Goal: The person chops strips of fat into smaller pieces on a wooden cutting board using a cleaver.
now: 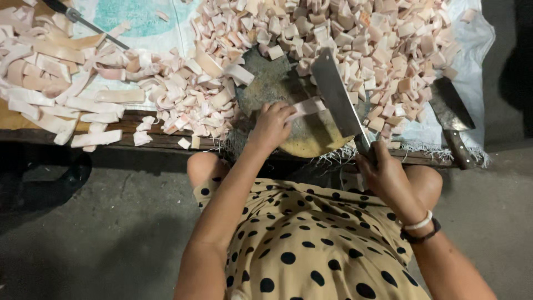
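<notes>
Your chopping block [266, 89] sits at the table's [150, 141] near edge, between your knees. On it lies a strip [307, 107], your left hand [272, 125] on its left end, the cleaver [336, 94] across its right. Long strips [61, 83] lie left, cut pieces [383, 50] behind and right, a second cleaver [452, 119] at the right edge.

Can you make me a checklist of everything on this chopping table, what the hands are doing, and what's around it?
Surface: low wooden table under a pale sheet.
Job's things: pale pink strip on the round chopping block; cleaver blade over it.
Clutter: long uncut strips left, cut pieces heaped behind, spare cleaver right, dark-handled tool top left.
Grippers: left hand pins the strip; right hand grips the cleaver handle.
Cables: nothing seen.
Surroundings: grey concrete floor.
</notes>
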